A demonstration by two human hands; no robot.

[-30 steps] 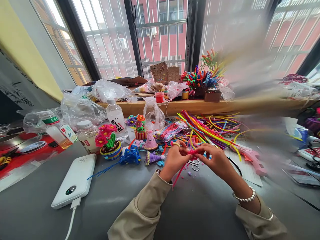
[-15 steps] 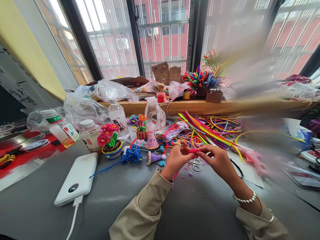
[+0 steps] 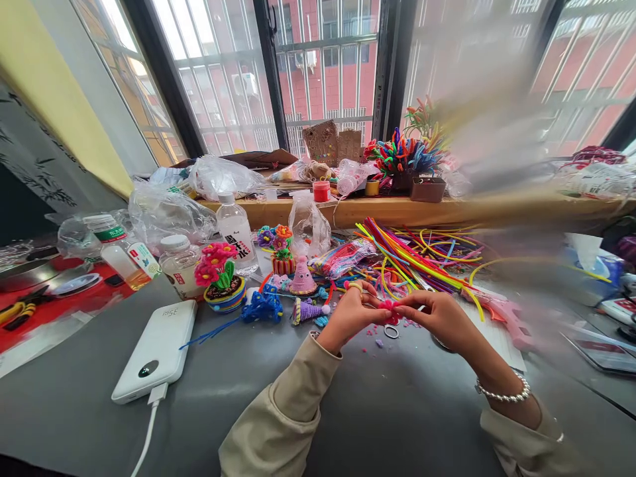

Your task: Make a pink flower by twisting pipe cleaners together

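Note:
My left hand and my right hand meet over the grey table, both pinched on a small pink pipe-cleaner piece held between the fingertips. My left hand wears a yellow ring; my right wrist has a pearl bracelet. Small scissors lie on the table just under the hands. A pile of coloured pipe cleaners spreads out behind them.
A white power bank with cable lies at the left. Pipe-cleaner flower pots, small woven cones, water bottles and plastic bags crowd the back. A pink glue gun lies right. The wooden sill holds more craft items.
The trailing pink pipe-cleaner tail below my left hand has disappeared from view, leaving a compact piece. Both hands stay pinched together, shifted slightly right.

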